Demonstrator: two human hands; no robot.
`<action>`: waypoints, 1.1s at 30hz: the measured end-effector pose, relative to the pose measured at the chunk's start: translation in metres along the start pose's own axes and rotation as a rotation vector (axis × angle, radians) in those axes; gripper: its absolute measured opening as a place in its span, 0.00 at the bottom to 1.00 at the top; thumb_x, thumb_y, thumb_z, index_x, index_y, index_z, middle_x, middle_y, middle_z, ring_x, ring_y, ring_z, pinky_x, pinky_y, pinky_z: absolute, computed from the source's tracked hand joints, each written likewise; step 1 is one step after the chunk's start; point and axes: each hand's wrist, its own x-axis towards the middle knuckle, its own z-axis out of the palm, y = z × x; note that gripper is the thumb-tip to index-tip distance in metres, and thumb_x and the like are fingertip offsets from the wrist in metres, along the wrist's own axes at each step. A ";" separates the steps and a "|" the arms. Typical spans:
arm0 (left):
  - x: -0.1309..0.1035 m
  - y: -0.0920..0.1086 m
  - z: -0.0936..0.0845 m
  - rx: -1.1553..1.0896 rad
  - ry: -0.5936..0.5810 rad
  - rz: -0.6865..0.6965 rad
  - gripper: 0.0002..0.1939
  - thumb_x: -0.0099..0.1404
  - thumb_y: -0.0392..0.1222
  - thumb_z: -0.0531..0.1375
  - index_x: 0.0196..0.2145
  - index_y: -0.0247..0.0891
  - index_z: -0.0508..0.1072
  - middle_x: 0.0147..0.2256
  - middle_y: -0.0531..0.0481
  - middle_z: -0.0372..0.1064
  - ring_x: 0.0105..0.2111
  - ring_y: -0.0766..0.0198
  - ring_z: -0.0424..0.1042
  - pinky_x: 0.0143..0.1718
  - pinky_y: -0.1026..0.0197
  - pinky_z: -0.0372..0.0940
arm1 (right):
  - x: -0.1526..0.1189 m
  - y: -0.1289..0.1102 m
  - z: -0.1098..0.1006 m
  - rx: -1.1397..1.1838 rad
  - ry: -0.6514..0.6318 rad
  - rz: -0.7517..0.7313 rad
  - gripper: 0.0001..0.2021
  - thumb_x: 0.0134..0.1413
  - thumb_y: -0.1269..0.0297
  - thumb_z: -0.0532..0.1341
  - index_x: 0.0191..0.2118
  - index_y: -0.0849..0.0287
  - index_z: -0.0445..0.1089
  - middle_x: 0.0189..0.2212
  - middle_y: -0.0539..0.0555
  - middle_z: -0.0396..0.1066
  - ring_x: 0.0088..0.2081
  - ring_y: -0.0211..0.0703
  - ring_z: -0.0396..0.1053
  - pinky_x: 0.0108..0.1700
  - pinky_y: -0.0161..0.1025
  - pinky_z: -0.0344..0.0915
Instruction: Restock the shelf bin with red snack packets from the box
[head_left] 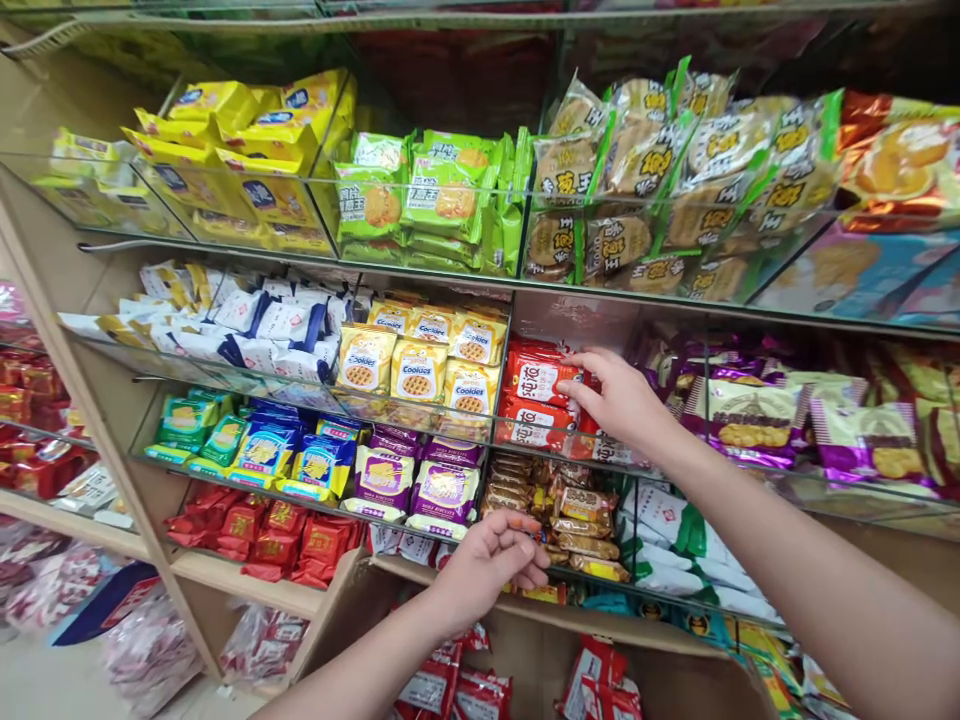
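My right hand (611, 395) reaches into a middle shelf compartment, thumb and fingers closed on the right edge of a red snack packet (534, 380). That packet lies at the top front of a stack of matching red packets (529, 425) behind a glass lip. My left hand (491, 562) hovers lower down, in front of brown-wrapped snack bars (585, 505). Its fingers are loosely curled and apart, with nothing visible in them. Below my forearms, an open cardboard box (540, 615) contains more red packets (600, 680).
Glass dividers separate the goods. Yellow cookie packets (420, 370) sit left of the red stack, purple biscuit packets (750, 415) to its right. Green packets (450, 190) and round wrapped biscuits (637, 140) fill the upper shelf. A wooden upright (97, 430) stands at left.
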 end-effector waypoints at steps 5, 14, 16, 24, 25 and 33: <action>0.000 -0.002 -0.002 0.025 -0.019 -0.020 0.17 0.52 0.48 0.64 0.34 0.33 0.68 0.27 0.49 0.73 0.25 0.68 0.72 0.27 0.66 0.63 | 0.007 -0.005 0.003 -0.045 -0.296 0.025 0.21 0.57 0.63 0.48 0.54 0.66 0.60 0.54 0.65 0.59 0.58 0.51 0.53 0.58 0.47 0.50; -0.001 0.000 -0.001 0.011 -0.022 -0.048 0.19 0.50 0.49 0.65 0.32 0.32 0.68 0.26 0.50 0.72 0.24 0.69 0.72 0.27 0.67 0.63 | -0.001 -0.007 -0.002 -0.099 -0.335 0.092 0.34 0.54 0.51 0.52 0.62 0.63 0.44 0.61 0.68 0.43 0.63 0.54 0.40 0.59 0.50 0.46; -0.001 0.001 -0.001 0.012 -0.023 -0.049 0.19 0.50 0.49 0.65 0.32 0.32 0.68 0.26 0.50 0.72 0.24 0.70 0.72 0.27 0.67 0.63 | -0.005 -0.005 0.001 -0.078 -0.304 0.103 0.35 0.53 0.48 0.51 0.62 0.61 0.44 0.62 0.68 0.40 0.63 0.56 0.36 0.59 0.52 0.46; -0.001 0.003 0.001 0.019 -0.017 -0.060 0.19 0.49 0.49 0.66 0.32 0.32 0.68 0.26 0.50 0.73 0.24 0.69 0.72 0.27 0.67 0.63 | -0.012 -0.015 -0.010 -0.028 0.148 -0.037 0.27 0.54 0.52 0.53 0.55 0.65 0.57 0.58 0.70 0.49 0.60 0.58 0.46 0.56 0.56 0.50; -0.001 0.003 0.001 0.017 -0.010 -0.054 0.19 0.49 0.49 0.66 0.31 0.33 0.67 0.26 0.50 0.73 0.24 0.69 0.72 0.27 0.67 0.63 | -0.021 -0.020 -0.015 -0.006 0.264 -0.131 0.21 0.55 0.56 0.54 0.51 0.63 0.61 0.55 0.67 0.55 0.58 0.55 0.52 0.55 0.54 0.52; 0.001 0.002 0.002 0.002 -0.001 -0.012 0.18 0.50 0.51 0.65 0.25 0.35 0.63 0.22 0.52 0.72 0.22 0.68 0.71 0.25 0.67 0.63 | -0.216 -0.056 0.074 0.067 -0.782 -0.374 0.08 0.52 0.65 0.53 0.29 0.52 0.70 0.26 0.51 0.72 0.28 0.46 0.69 0.28 0.40 0.66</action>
